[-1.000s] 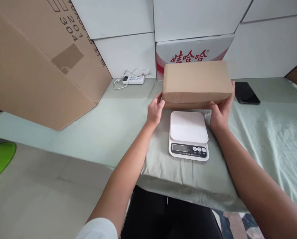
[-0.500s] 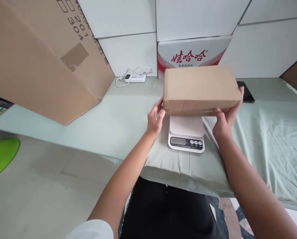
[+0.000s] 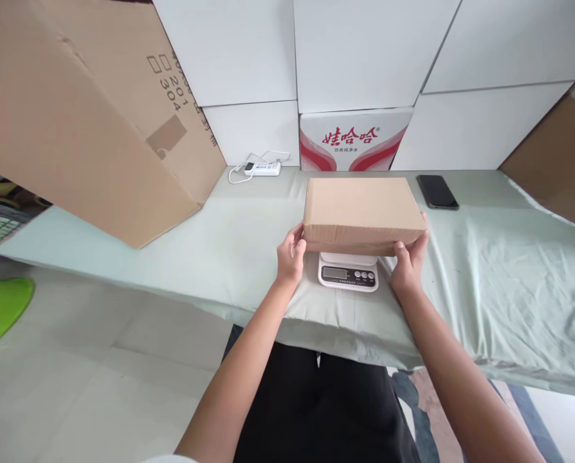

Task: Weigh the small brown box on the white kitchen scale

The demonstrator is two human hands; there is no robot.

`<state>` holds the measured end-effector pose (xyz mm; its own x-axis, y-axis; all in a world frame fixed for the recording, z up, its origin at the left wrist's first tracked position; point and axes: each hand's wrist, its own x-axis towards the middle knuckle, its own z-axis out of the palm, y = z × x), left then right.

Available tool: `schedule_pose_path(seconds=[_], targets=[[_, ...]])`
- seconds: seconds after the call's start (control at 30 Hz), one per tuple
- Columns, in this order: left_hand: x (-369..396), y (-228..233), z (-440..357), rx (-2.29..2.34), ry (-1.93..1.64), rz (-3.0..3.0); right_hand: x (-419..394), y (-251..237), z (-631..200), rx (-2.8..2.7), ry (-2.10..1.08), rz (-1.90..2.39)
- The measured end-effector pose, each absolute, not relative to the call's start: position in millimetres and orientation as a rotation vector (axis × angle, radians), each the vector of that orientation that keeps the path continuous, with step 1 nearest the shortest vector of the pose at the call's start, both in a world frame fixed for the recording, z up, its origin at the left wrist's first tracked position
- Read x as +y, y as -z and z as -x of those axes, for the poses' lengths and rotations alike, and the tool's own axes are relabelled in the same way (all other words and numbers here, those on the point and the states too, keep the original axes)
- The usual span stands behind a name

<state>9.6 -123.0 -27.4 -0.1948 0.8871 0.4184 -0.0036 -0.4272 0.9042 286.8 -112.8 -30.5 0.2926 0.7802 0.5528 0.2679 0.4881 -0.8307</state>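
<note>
A brown cardboard box (image 3: 362, 206) is held level between both my hands, over a white digital kitchen scale (image 3: 348, 276). My left hand (image 3: 291, 257) is closed on the box's left end, thumb at the near corner. At the right end, my right hand (image 3: 410, 262) grips the near lower corner, thumb on the front face and fingers round the side. The box hides most of the scale's platform; the display and buttons show in front. Whether the box rests on the platform or hangs just above it, I cannot tell.
Behind the box stands a white and red printed carton (image 3: 350, 141) among white boxes. A black phone (image 3: 437, 191) lies at the back right. A white device with a cable (image 3: 263, 168) lies back left, near a large cardboard carton (image 3: 123, 128). Pale green cloth (image 3: 239, 257) covers the table.
The cardboard box has come down toward the scale, with both hands still on it. More of the phone and the printed carton shows now. The camera view has shifted.
</note>
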Motion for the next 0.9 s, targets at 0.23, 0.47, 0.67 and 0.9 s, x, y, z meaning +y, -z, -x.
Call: schedule_pose_path(seconds=[0.23, 0.47, 0.67, 0.9], targets=[[-122, 26, -10, 1.070, -1.702, -1.383, -120, 22, -282, -1.252, -0.393, 1.036], [-123, 30, -10, 1.073, -1.655, -1.401, -124, 15, -280, -1.176, -0.353, 1.059], [-124, 32, -10, 1.118, -1.693, -1.394, -121, 20, -283, -1.159, -0.327, 1.047], [-125, 26, -11, 1.078, -1.635, -1.416, -121, 18, -291, -1.248, -0.325, 1.110]])
